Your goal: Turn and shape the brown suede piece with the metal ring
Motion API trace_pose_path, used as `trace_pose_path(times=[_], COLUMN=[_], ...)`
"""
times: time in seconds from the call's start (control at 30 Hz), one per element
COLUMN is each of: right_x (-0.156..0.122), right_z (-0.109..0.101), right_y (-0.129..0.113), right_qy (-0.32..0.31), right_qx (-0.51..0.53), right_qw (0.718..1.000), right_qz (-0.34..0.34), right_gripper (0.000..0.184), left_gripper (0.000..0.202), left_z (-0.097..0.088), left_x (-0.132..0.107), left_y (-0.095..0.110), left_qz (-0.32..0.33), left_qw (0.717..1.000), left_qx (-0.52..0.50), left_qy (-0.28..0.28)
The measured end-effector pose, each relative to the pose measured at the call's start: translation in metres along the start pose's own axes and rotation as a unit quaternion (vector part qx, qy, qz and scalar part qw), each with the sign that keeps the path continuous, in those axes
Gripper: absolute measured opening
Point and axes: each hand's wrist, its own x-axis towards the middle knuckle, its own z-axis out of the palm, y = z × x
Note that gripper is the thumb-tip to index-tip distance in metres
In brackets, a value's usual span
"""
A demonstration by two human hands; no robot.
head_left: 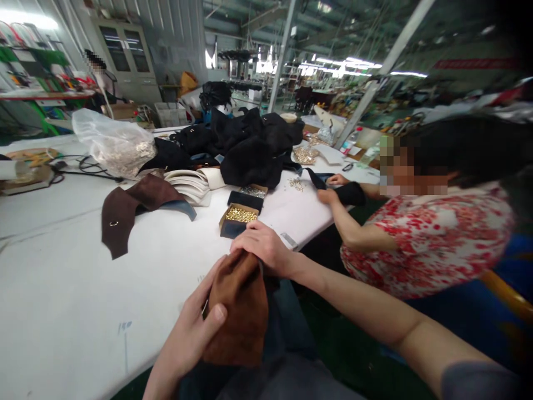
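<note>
A brown suede-like piece (239, 311) hangs between my two hands at the table's near edge. My left hand (200, 316) is closed round its left side, thumb on the front face. My right hand (262, 247) grips its top edge, with the fingers bent over it and partly hidden. Just beyond my right hand stands a small open box of gold-coloured metal pieces (240, 215). Behind that is another box with silver-coloured pieces (252, 192). To the left, a dark brown cut piece (120, 214) with a metal ring lies on the white table (75, 289).
A co-worker (437, 233) sits at the right, holding a dark piece (350, 193). Black pieces (250, 139) are heaped at the back, near curved white pieces (189, 186). A clear plastic bag (112, 141) and black cables (89, 165) lie at the left. Small loose parts (295, 185) are scattered near the co-worker.
</note>
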Motion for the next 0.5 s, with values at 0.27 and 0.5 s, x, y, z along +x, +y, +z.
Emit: trace_pose_path(times=[0.27, 0.5], right_x=[-0.05, -0.072], right_z=[-0.033, -0.04], right_y=[-0.02, -0.015], right_qy=[0.07, 0.109], right_qx=[-0.111, -0.063], right_qw=[0.991, 0.992], right_qz=[-0.005, -0.022], right_gripper=[0.017, 0.025], left_gripper=[0.108, 0.108], left_z=[0.048, 0.064], left_x=[0.002, 0.009], left_y=[0.012, 0.015], left_qz=[0.026, 0.082], left_qw=[0.995, 0.987], left_qx=[0.076, 0.125], left_qy=[-0.062, -0.06])
